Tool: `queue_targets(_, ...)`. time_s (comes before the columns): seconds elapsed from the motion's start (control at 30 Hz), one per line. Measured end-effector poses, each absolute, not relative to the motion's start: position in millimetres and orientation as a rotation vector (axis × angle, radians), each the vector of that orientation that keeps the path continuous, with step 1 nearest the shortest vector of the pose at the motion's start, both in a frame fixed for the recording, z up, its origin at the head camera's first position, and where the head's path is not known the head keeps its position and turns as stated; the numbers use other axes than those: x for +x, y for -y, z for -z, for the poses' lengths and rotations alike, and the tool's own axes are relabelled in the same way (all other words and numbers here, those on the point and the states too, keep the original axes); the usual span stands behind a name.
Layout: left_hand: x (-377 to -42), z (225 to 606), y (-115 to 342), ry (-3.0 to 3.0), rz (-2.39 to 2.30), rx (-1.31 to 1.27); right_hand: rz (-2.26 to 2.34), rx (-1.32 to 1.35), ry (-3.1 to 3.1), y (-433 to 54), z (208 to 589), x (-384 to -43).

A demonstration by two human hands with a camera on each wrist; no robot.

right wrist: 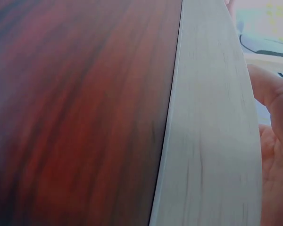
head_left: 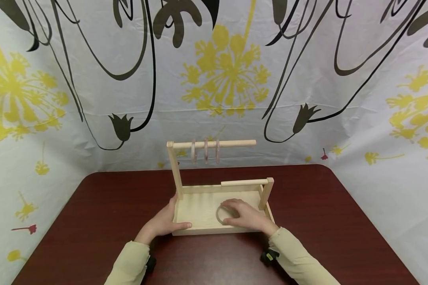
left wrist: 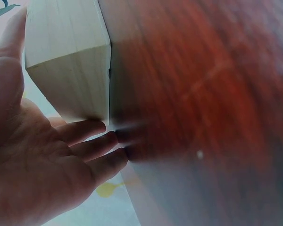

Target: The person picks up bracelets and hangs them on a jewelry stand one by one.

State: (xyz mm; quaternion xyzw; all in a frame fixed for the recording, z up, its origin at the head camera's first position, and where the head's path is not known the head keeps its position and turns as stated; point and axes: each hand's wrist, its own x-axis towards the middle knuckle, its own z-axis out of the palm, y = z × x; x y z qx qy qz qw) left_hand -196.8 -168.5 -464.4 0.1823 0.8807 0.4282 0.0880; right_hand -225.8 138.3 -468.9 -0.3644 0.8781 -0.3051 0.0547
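Observation:
A shallow wooden tray (head_left: 196,208) with two upright posts stands on the table. My left hand (head_left: 164,221) holds its front left corner, the thumb over the front wall and the fingers along the outer side. In the left wrist view, the fingers of that hand (left wrist: 42,160) lie against the pale wooden corner (left wrist: 68,84). Inside the tray, my right hand (head_left: 247,215) pinches a ring (head_left: 217,215) between thumb and fingers. From the right wrist, the tray's front wall (right wrist: 207,122) covers the ring and part of the hand (right wrist: 277,150).
Three rings (head_left: 205,152) hang on the tall left post's upper rod (head_left: 237,143), whose right end is free. A shorter right post (head_left: 266,194) carries a lower rod (head_left: 242,183) pointing left. Behind the dark red table (head_left: 128,198) hangs a patterned cloth (head_left: 214,126).

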Motion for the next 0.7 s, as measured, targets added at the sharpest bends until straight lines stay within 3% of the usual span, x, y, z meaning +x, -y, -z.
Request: queue_targets(0.7, -200, 468, 170, -2.613, -1.294, 0.572, 0.983, -1.103, -2.600, -101, 470, -229)
